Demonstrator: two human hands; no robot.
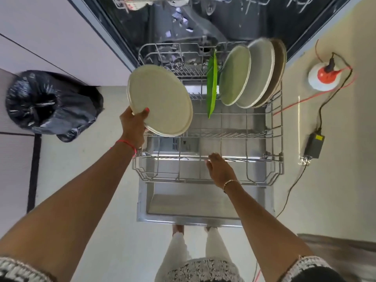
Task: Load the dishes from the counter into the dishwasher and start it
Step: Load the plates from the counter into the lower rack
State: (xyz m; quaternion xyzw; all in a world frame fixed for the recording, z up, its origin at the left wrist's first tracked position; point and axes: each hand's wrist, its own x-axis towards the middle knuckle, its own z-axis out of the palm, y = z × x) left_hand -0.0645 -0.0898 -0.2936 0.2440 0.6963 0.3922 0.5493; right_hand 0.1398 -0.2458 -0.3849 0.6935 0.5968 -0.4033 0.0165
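Left hand [135, 121] pinches cream plate [162, 98] at its near rim, thumb on face, above left side of lower rack [276, 139]. Plate judged stiff, glazed, breakable; 1-hand rim grip marginal. Right hand [220, 169] lies loose-fingered at rack's front rail.

My left hand [133, 126] shows a cream plate [160, 100]. The grey wire rack [276, 139] shows a bright green plate [211, 82], a sage plate [235, 75], a grey plate [258, 72] and a brown plate [280, 64]. A red thread [126, 143] marks my wrist.
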